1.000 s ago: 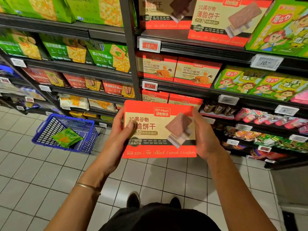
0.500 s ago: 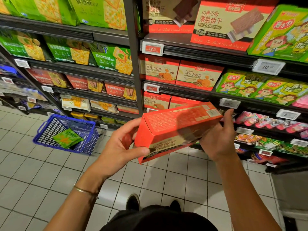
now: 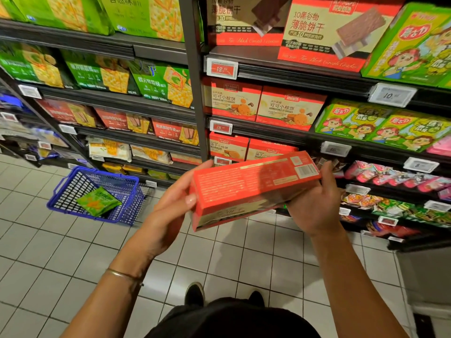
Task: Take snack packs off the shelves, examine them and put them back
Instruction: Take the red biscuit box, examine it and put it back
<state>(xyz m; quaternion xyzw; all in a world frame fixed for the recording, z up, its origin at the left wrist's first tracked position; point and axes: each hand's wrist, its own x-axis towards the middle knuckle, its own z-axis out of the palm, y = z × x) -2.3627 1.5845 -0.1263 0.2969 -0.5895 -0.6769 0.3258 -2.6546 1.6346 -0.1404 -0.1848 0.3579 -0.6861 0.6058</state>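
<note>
Two hands are used. Centre left, the left hand [image 3: 168,208] is curled round one end of the red box [image 3: 251,186], with the thumb pressed on its edge. The box is held mid-frame, printed side up. Centre right, the right hand [image 3: 314,206] cups the other end, fingers wrapped on it. The box is best held level and steady while the small print is read.

Red box [image 3: 249,181], blue basket [image 3: 73,191], white floor tiles [image 3: 61,252]

We cannot read the blurred print on the red box [image 3: 251,184]; it hides some fingers of our right hand [image 3: 314,208].
</note>
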